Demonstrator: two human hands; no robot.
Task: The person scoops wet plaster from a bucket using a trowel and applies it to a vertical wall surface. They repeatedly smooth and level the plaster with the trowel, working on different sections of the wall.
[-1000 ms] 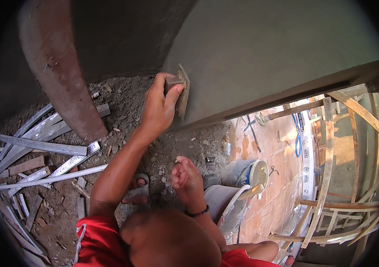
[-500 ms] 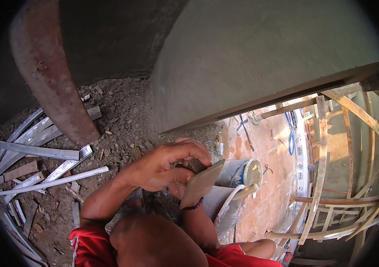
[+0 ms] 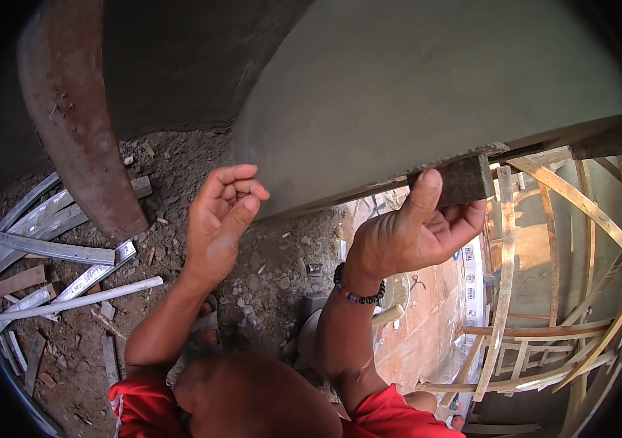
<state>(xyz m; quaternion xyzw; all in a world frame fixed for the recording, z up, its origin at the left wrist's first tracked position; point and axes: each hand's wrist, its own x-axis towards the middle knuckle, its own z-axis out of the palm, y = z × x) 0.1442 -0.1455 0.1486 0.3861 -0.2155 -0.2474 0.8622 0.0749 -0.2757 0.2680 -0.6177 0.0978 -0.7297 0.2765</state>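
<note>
Grey float (image 3: 464, 182) gripped in right hand (image 3: 414, 237) — seemingly against the wall (image 3: 428, 80)'s lower edge — left hand (image 3: 217, 219) loosely curled.

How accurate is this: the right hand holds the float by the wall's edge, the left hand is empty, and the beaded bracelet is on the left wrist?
Wrong wrist: the beaded bracelet is on the right one, not the left, as the head view shows. The rest stands: the right hand holds the float by the wall's edge, and the left hand is empty.
</note>
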